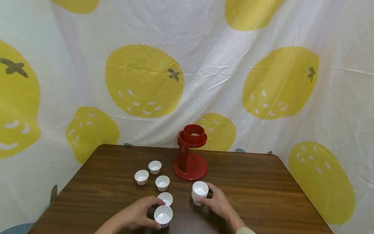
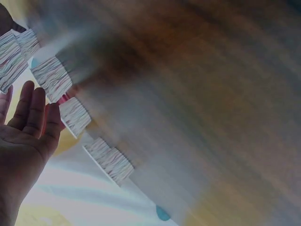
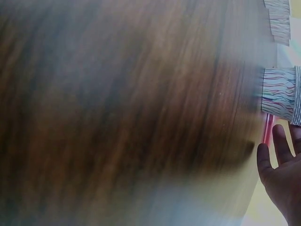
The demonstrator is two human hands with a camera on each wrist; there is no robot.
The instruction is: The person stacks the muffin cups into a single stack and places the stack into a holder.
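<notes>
My left hand [image 1: 137, 213] holds a white paper baking cup [image 1: 163, 215] near the front of the table, thumb at its near side and fingers at its far side. Right behind it stands another paper baking cup [image 1: 166, 198], partly covered by the fingers. To the right, my right hand [image 1: 217, 202] grips a stack of paper baking cups [image 1: 200, 191], thumb in front and fingers behind. Layered rims and wavy coloured lines show on this stack [image 3: 281, 93] in the right wrist view. The left wrist view shows the held cup [image 2: 11, 61] beside the fingertips.
Three more baking cups, a left one [image 1: 141, 177], a back one [image 1: 155, 167] and a nearer one [image 1: 162, 183], stand left of centre. A red stand [image 1: 190, 165] with a ring-shaped top is behind them. A lemon-print cloth [image 1: 210, 81] hangs behind the brown table [image 1: 257, 182].
</notes>
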